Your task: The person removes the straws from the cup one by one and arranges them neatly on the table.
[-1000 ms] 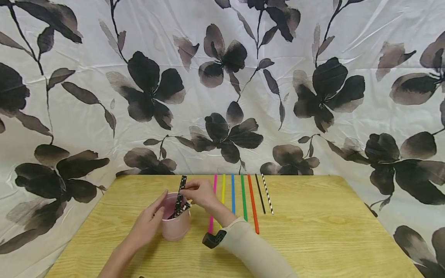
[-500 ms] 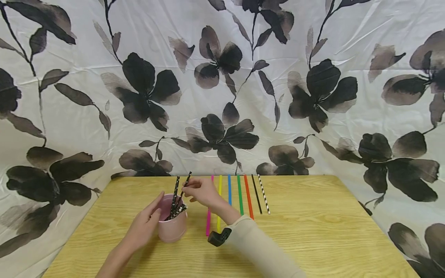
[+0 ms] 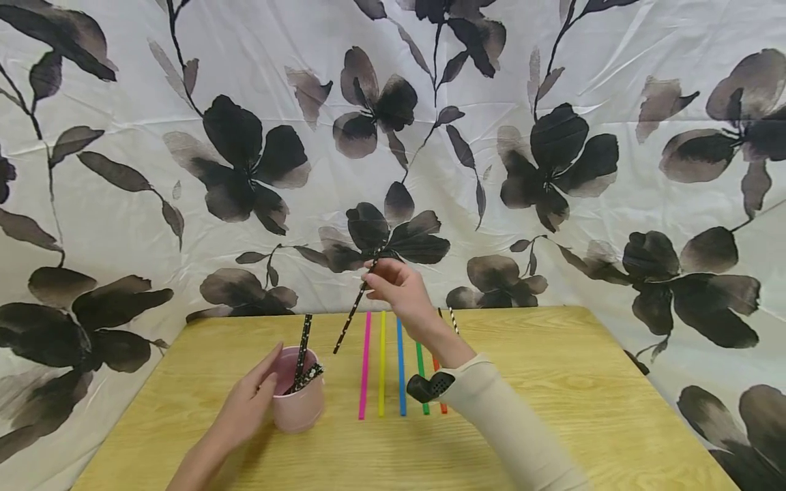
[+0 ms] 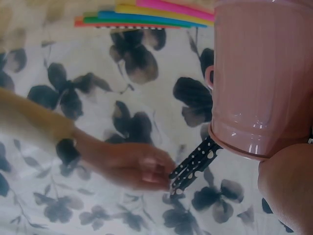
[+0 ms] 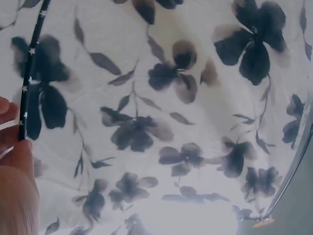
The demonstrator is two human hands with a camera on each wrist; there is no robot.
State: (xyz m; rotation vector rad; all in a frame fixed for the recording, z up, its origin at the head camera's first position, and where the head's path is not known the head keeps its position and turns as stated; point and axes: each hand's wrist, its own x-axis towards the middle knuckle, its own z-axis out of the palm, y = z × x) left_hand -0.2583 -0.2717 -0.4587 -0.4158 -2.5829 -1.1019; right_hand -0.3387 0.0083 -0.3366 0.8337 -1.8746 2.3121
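My left hand [image 3: 242, 402] holds a small pink bucket [image 3: 299, 410] at its left side, thumb near the rim. Inside lean several black straws [image 3: 303, 341] with white patterns, their ends sticking out above the rim. My right hand [image 3: 402, 296] pinches one thin black straw [image 3: 350, 319] with white marks, lifted clear of the bucket to its right and slanting. White stars show on this straw [image 5: 30, 63] in the right wrist view, with fingertips [image 5: 12, 139] on it. In the left wrist view the bucket [image 4: 261, 83] shows a small side loop.
On the wooden table [image 3: 522, 395] lies a row of straws: pink [image 3: 364, 368], yellow [image 3: 382, 368], blue [image 3: 402, 368], green [image 3: 425, 404], red [image 3: 443, 408], then a black one and a striped one [image 3: 454, 319], partly behind my right arm. A floral cloth [image 3: 479, 136] hangs behind.
My right hand has drawn the thin black straw out of the bucket and carried it up and right. The left hand stays on the bucket.
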